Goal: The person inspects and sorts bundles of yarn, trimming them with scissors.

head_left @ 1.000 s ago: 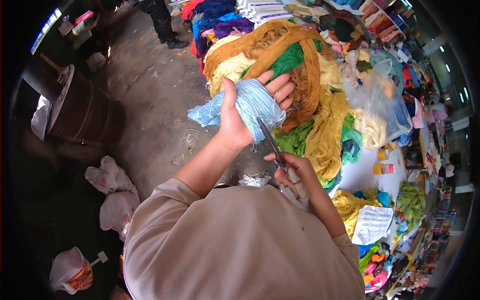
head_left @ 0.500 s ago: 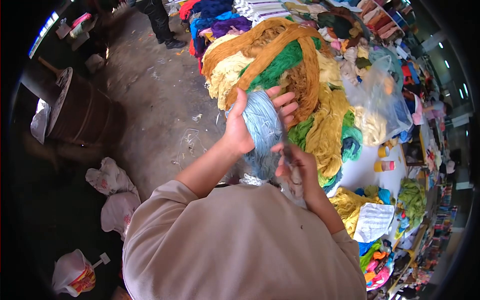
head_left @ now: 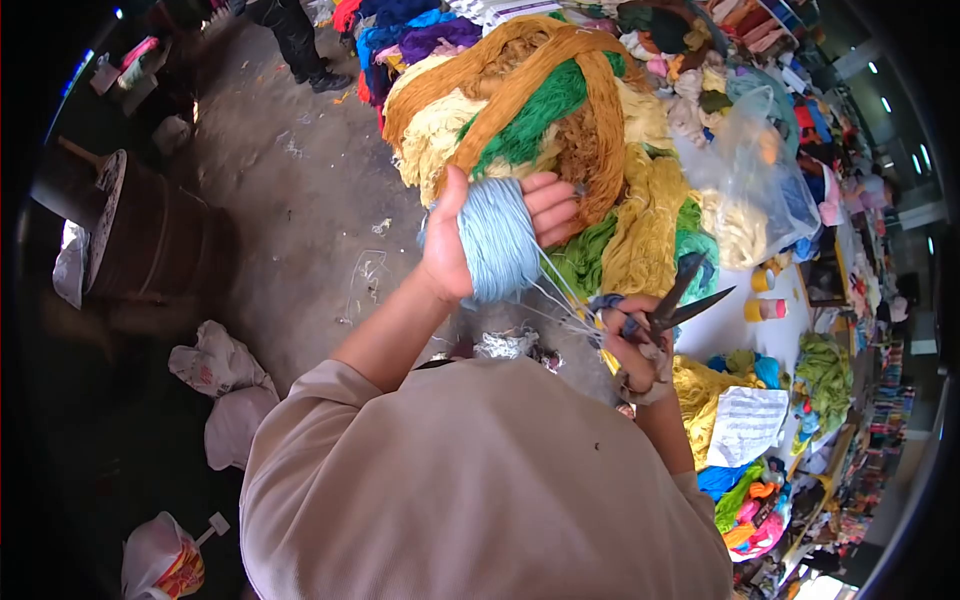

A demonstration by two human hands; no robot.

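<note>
A bundle of light blue yarn [head_left: 497, 240] lies across the palm of my left hand [head_left: 447, 252], the thumb up beside it and the fingers stretched out past its far side. Pale strands stretch from the bundle's lower end to my right hand [head_left: 638, 352]. That hand is closed around dark metal scissors [head_left: 688, 300], their blades parted and pointing up and to the right. Some loose thread is caught among the right fingers and at the wrist.
A heap of brown, green and cream yarn [head_left: 430, 115] lies ahead, with mustard yarn [head_left: 645, 220] beside it. On the white table are small yellow spools [head_left: 760, 312] and a paper sheet [head_left: 745, 425]. A rusty drum [head_left: 150, 235] stands left; another person's legs [head_left: 290, 40] are farther off.
The blue bundle has turned and looks more compact in my left hand. My right hand has moved away to the right, drawing out strands, and the scissors now show clearly.
</note>
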